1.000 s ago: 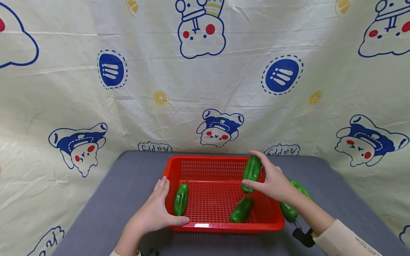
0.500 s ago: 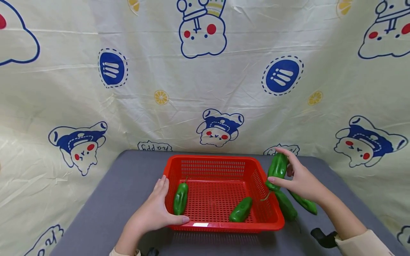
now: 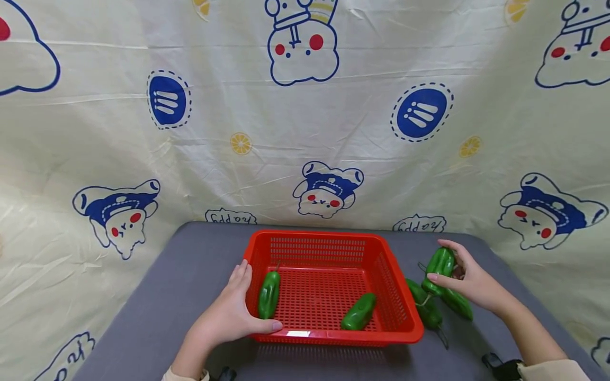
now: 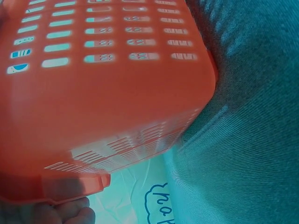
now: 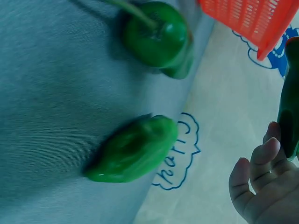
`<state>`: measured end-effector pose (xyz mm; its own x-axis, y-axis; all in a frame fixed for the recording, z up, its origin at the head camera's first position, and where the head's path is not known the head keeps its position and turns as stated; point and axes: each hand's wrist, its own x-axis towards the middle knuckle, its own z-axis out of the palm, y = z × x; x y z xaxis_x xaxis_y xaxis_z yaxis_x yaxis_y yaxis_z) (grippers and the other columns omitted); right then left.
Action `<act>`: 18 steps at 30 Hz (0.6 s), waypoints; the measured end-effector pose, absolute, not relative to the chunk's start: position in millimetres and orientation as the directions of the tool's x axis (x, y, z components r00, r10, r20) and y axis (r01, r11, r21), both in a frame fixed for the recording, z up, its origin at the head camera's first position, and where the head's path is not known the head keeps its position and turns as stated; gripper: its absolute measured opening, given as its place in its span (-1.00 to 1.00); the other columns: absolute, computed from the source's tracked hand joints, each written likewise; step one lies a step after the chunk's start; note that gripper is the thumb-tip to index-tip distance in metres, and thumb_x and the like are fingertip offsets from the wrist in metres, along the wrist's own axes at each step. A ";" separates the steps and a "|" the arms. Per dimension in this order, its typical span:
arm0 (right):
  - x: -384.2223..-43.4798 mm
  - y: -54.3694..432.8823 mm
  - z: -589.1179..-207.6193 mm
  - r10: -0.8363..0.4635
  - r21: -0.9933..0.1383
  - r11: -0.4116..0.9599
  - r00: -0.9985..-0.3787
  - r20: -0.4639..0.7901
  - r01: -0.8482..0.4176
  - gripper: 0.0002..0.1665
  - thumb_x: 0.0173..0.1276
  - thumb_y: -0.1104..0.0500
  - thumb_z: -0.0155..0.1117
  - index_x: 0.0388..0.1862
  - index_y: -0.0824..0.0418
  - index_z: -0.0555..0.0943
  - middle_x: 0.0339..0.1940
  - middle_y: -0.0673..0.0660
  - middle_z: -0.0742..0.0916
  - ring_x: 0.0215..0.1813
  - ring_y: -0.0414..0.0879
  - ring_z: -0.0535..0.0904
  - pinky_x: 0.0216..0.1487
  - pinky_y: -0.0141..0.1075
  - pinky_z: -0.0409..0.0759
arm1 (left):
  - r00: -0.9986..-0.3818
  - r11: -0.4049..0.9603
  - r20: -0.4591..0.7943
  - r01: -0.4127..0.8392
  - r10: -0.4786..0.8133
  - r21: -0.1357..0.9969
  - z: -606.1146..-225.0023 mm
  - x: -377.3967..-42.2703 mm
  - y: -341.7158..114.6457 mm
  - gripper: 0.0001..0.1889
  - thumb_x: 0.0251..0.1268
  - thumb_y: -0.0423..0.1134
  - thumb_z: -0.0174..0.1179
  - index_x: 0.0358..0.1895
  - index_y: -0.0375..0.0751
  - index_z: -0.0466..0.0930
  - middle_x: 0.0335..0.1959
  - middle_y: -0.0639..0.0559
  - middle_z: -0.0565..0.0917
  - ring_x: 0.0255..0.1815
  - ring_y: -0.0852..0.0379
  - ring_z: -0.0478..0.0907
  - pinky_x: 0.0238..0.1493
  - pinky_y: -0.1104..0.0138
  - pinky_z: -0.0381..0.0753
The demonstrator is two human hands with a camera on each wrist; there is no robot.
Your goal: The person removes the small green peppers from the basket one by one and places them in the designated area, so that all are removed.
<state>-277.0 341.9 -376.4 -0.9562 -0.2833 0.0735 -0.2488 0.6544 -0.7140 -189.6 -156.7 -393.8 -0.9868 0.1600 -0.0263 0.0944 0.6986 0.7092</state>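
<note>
My left hand (image 3: 227, 317) holds the near left corner of a red plastic basket (image 3: 316, 236), its thumb over the front rim and fingers along the left side. Curled fingertips show against the rim in the left wrist view. To the right of the basket, my right hand (image 3: 476, 283) grips a green pepper (image 3: 440, 260) between thumb and fingers; part of that pepper (image 5: 290, 102) shows at the right wrist view's edge. Below it, two more green peppers lie on the table, one beside the basket (image 3: 426, 309) and one farther right (image 3: 458, 304).
Inside the basket lie two green peppers, one along the left wall (image 3: 269, 293) and one near the front right (image 3: 359, 312). A grey cloth covers the table (image 3: 190, 264). Behind it hangs a pale printed sheet (image 3: 305, 121).
My right hand has carried its pepper from over the basket's right part, across the rim, to above the table on the right. My left hand has stayed at the basket corner.
</note>
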 end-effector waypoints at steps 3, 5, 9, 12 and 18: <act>-276.6 349.4 -381.0 -0.274 -0.710 0.666 -0.960 0.053 -0.229 0.07 0.40 0.01 0.32 0.59 0.16 -0.17 0.00 0.34 0.52 -0.24 -0.12 0.55 -0.30 -0.25 0.63 | -0.987 0.698 -0.031 0.089 0.158 0.710 -394.3 -190.3 -156.4 0.43 -0.28 0.34 0.51 0.60 -0.27 -0.16 0.67 -0.07 -0.20 0.66 -0.19 -0.28 0.42 -0.26 0.24; -275.4 352.7 -384.2 -0.266 -0.702 0.678 -0.963 0.044 -0.219 0.07 0.39 0.01 0.33 0.59 0.16 -0.16 0.03 0.34 0.51 -0.25 -0.14 0.55 -0.30 -0.27 0.62 | -0.987 0.698 -0.029 0.092 0.160 0.710 -394.8 -190.7 -156.8 0.43 -0.28 0.34 0.51 0.60 -0.27 -0.17 0.67 -0.06 -0.21 0.66 -0.20 -0.29 0.42 -0.27 0.24; -270.9 359.0 -390.8 -0.253 -0.667 0.713 -0.966 0.045 -0.218 0.06 0.38 0.00 0.34 0.58 0.20 -0.12 0.03 0.33 0.50 -0.31 -0.16 0.50 -0.37 -0.34 0.55 | -0.986 0.698 -0.032 0.092 0.162 0.710 -395.0 -190.5 -157.0 0.42 -0.27 0.33 0.51 0.60 -0.26 -0.17 0.67 -0.06 -0.22 0.66 -0.19 -0.30 0.42 -0.27 0.23; -266.7 364.7 -396.5 -0.232 -0.644 0.738 -0.972 0.042 -0.204 0.05 0.37 0.00 0.34 0.57 0.21 -0.10 0.02 0.32 0.48 -0.34 -0.17 0.47 -0.41 -0.35 0.51 | -0.986 0.698 -0.032 0.091 0.162 0.711 -394.8 -189.9 -157.2 0.42 -0.27 0.33 0.51 0.60 -0.26 -0.18 0.67 -0.06 -0.22 0.66 -0.19 -0.30 0.43 -0.27 0.22; -254.3 375.3 -409.1 -0.214 -0.646 0.740 -0.976 0.038 -0.188 0.03 0.37 0.05 0.35 0.54 0.29 -0.08 0.04 0.34 0.46 -0.36 -0.19 0.46 -0.41 -0.36 0.52 | -0.986 0.697 -0.022 0.100 0.164 0.711 -394.8 -189.4 -157.1 0.42 -0.27 0.31 0.52 0.60 -0.27 -0.18 0.67 -0.07 -0.21 0.66 -0.19 -0.30 0.45 -0.26 0.19</act>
<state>-254.3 375.3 -409.1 -0.9760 -0.2143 0.0381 -0.1877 0.7397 -0.6463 -189.4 -157.1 -394.8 -0.9862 0.1640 -0.0219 0.1001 0.6965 0.7105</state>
